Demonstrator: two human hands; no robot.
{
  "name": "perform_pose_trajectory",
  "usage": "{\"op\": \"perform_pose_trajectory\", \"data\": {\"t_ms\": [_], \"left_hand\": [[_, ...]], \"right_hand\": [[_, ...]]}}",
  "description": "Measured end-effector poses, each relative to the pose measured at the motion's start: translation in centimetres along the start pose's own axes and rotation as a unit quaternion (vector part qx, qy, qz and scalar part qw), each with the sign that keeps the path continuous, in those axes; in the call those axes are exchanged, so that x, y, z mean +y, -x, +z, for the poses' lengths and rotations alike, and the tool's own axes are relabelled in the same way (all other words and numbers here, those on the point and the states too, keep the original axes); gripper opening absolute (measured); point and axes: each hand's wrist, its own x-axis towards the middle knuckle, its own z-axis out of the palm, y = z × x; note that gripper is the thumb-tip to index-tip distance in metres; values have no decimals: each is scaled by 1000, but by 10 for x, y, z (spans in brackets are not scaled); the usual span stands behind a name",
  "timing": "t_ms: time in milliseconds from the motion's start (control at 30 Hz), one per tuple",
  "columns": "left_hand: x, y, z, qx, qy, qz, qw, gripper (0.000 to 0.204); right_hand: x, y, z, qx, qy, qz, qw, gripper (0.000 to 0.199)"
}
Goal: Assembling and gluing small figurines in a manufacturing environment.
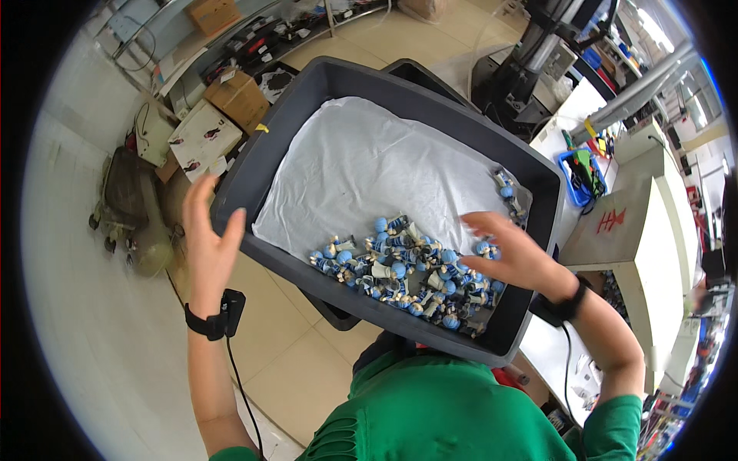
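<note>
In front of me stands a large dark grey plastic tub [288, 265], tilted in the view. A crumpled white sheet [361, 165] lines its bottom. Along the near side lies a heap of small figurines [396, 269] with blue heads and pale and dark bodies. A few more figurines [505, 187] sit by the tub's right wall. My left hand [207, 250] is raised beside the tub's left corner, thumb and fingers apart, holding nothing. Over the right part of the heap hovers my right hand [511, 257], its fingers spread and nothing visible in them; whether it touches a figurine I cannot tell.
Cardboard boxes [237, 98] and a white printed box [204, 138] are stacked at the left. On the right, a white bench [553, 146] carries a blue basket [565, 165] of tools and a cream machine housing [607, 223]. A dark machine column [530, 65] rises behind the tub.
</note>
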Motion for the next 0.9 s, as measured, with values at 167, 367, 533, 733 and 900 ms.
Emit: {"op": "perform_pose_trajectory", "data": {"t_ms": [167, 367, 533, 733, 900], "left_hand": [[37, 43, 11, -332, 31, 147, 931, 43], [29, 85, 33, -290, -33, 199, 936, 42], [25, 86, 36, -272, -16, 189, 943, 44], [22, 88, 43, -266, -8, 191, 945, 46], [25, 85, 41, -264, 6, 195, 944, 48]], "right_hand": [[18, -103, 67, -102, 64, 55, 991, 78], [-8, -123, 102, -224, 111, 89, 964, 90], [-25, -126, 101, -285, 154, 82, 943, 94], [-31, -129, 97, -339, 96, 118, 928, 92], [-21, -144, 97, -382, 86, 147, 908, 89]]}}
